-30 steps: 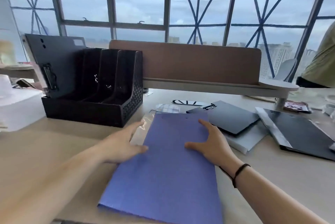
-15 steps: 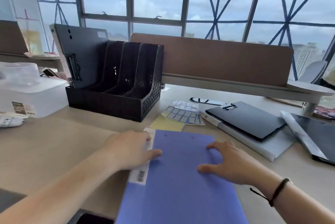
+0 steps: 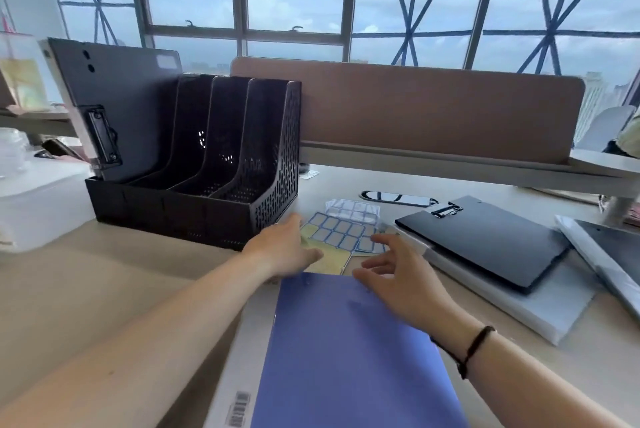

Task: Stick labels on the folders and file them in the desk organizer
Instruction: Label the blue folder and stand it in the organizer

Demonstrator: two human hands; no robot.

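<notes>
Desk organizer (image 3: 221, 185), dark folder (image 3: 117, 109) in leftmost slot, upright

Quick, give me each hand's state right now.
Left hand: open, fingers straight over the label sheets, holding nothing.
Right hand: open, fingers spread above the blue folder, holding nothing.

A brown desk divider (image 3: 415, 112) backs the desk, with what looks like a white plastic box (image 3: 38, 199) at left.

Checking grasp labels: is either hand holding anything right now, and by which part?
Nothing is gripped. The left hand lies open on the label sheets; the right hand hovers open beside them.
</notes>
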